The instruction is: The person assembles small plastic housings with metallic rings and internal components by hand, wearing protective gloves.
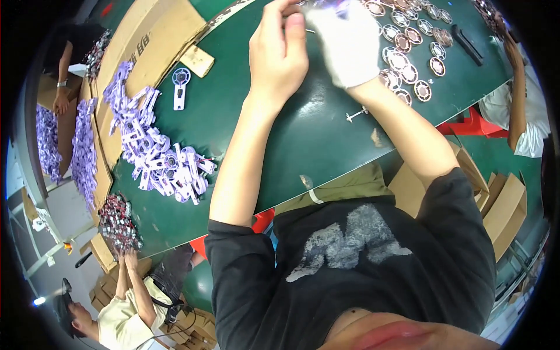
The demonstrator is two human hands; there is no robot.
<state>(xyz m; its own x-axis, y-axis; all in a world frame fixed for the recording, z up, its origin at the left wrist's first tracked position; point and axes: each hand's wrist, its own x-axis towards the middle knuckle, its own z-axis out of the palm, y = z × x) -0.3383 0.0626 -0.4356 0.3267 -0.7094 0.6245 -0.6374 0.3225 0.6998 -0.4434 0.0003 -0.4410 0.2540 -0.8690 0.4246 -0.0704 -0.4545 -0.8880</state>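
Note:
At the top edge of the picture my left hand (281,55) is bare, its fingers curled with the thumb laid along them. What those fingers hold is cut off by the edge. Close beside it is my right hand (349,49) in a white glove, washed out by glare, so its fingers cannot be read. A purple, shiny piece (333,4) shows between the hands at the very top, too cropped to name. Just right of the glove lie several round spoked covers (423,90), copper and silver in colour. A small metal pin-like part (357,114) rests below my right wrist.
A lavender fan-shaped housing (181,88) lies apart from a heap of similar housings (169,163) on the green table (315,146). Cardboard (151,41) borders the left. A black tool (468,45) lies far right. Co-workers sit left and right; small dark-red parts (118,221) are piled lower left.

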